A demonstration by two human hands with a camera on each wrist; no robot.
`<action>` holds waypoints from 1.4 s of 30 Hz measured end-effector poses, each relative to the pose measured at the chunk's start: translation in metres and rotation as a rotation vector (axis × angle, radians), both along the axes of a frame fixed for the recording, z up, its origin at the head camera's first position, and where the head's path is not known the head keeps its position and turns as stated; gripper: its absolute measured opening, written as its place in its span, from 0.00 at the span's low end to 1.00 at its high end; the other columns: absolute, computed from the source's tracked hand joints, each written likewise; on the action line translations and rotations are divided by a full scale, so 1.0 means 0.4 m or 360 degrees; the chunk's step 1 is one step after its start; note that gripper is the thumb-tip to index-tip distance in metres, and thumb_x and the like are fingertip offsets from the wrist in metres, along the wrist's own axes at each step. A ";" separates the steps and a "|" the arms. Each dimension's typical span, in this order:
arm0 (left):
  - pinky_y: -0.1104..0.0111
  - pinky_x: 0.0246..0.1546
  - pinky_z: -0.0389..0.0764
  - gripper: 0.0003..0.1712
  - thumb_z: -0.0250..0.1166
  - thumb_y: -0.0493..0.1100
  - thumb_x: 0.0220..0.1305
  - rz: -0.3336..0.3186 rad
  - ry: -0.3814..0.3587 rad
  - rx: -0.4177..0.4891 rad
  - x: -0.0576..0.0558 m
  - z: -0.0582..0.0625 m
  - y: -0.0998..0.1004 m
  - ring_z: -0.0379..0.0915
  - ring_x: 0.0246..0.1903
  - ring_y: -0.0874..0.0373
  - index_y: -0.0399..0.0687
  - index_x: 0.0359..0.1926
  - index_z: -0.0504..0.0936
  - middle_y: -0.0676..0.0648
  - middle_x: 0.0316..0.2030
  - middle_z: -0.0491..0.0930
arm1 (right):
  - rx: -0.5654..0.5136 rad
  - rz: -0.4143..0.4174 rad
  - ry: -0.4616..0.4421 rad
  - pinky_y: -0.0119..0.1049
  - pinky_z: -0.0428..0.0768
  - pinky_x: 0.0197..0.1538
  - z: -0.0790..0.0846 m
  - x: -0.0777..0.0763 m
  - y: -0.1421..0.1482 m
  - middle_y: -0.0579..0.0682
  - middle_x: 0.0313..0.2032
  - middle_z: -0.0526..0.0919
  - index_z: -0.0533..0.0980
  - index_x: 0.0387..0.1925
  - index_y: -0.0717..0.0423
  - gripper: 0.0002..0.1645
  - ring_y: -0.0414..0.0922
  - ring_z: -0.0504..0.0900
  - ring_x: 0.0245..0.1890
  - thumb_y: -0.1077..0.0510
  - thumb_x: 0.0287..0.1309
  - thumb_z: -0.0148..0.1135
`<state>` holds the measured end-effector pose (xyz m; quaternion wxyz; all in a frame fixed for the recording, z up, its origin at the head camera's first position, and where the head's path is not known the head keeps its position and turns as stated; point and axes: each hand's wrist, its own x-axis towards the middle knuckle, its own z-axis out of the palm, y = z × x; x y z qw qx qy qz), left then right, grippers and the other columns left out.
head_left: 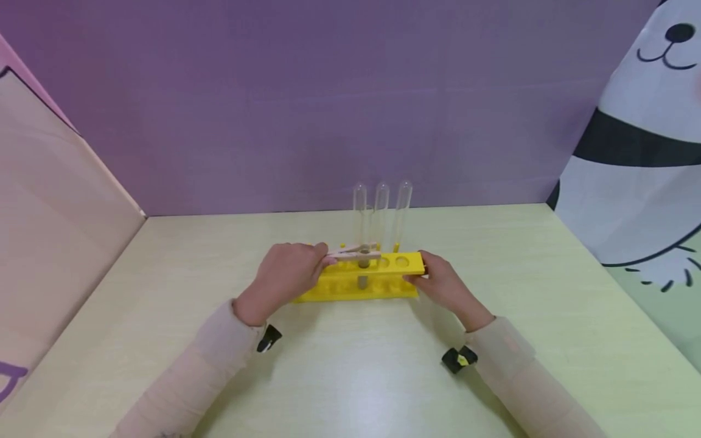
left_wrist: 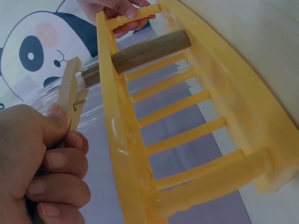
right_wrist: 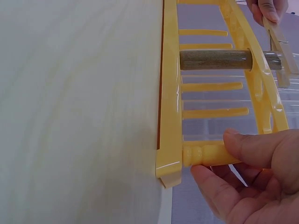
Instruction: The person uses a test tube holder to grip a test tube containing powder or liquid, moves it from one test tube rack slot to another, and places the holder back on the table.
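Left hand (head_left: 287,272) pinches wooden clip (left_wrist: 70,81), tips at upper part of dark-filled tube (left_wrist: 152,50), upright in yellow rack (head_left: 383,274). Right hand (head_left: 446,285) grips rack's end post (right_wrist: 210,154). Risks: hard squeeze may spread clip, drop tube; skewed pull may bind tube; slack right hold could jolt inverted tubes (head_left: 381,196).

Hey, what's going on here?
A person's left hand holds a wooden clamp around a test tube with dark contents, just above the top plank of a yellow rack. The tube stands in one of the rack's holes. The right hand grips the rack's end post. Three clear tubes stand rounded end up along the back.
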<state>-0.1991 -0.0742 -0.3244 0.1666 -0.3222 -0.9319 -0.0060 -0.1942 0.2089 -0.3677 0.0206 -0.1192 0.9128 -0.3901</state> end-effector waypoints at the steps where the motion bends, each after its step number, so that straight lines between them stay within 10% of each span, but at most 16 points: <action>1: 0.71 0.12 0.47 0.21 0.54 0.54 0.69 0.0004 -0.0005 -0.0001 0.001 0.004 0.000 0.45 0.09 0.63 0.49 0.22 0.66 0.55 0.10 0.50 | -0.0001 0.0000 -0.0002 0.45 0.78 0.46 0.000 0.000 0.000 0.62 0.46 0.78 0.70 0.50 0.69 0.17 0.54 0.77 0.45 0.68 0.59 0.58; 42: 0.70 0.12 0.48 0.20 0.55 0.53 0.69 0.0019 0.0232 0.0065 0.013 0.110 -0.010 0.43 0.10 0.62 0.47 0.23 0.67 0.54 0.10 0.51 | 0.0018 -0.0004 -0.0021 0.44 0.79 0.45 0.006 0.001 -0.003 0.63 0.47 0.77 0.69 0.52 0.70 0.19 0.54 0.77 0.45 0.68 0.60 0.58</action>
